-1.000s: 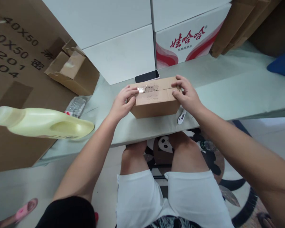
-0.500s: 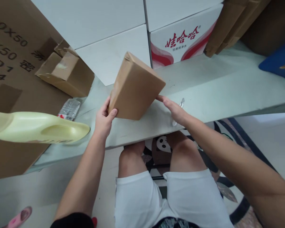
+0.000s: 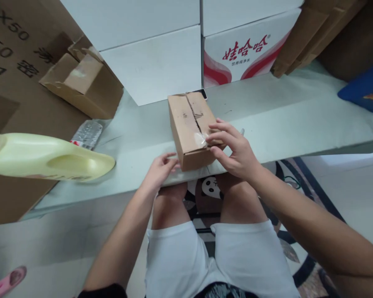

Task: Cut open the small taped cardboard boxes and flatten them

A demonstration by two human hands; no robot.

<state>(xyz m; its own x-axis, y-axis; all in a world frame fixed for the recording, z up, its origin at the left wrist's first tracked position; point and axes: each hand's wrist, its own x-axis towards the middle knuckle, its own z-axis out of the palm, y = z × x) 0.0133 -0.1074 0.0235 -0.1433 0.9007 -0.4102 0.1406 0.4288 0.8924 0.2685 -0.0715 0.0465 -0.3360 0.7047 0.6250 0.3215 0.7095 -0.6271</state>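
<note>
A small brown cardboard box (image 3: 189,124) lies on the pale green tabletop (image 3: 139,136), its seamed face up. Clear tape crosses the near end of that seam. My right hand (image 3: 234,147) is over the box's near right corner, fingers spread and fingertips at the tape. Beside the near left edge of the box is my left hand (image 3: 162,169), its fingers loosely extended; whether they touch the cardboard I cannot tell. Part of a slim clear and silvery object (image 3: 242,131) shows behind my right hand. A dark, white-edged object (image 3: 202,93) peeks out behind the box's far end.
White cartons (image 3: 161,66) and a red-and-white printed carton (image 3: 248,49) line the back. On the left are a yellow bottle (image 3: 49,157), a clear plastic bottle (image 3: 88,133) and an opened cardboard box (image 3: 87,85). Right of them, a blue object (image 3: 365,89) stands at the far side.
The box has gone from tilted up in my left hand to flat on the table, seam up. My left hand has let go; my right hand has moved onto its near corner.
</note>
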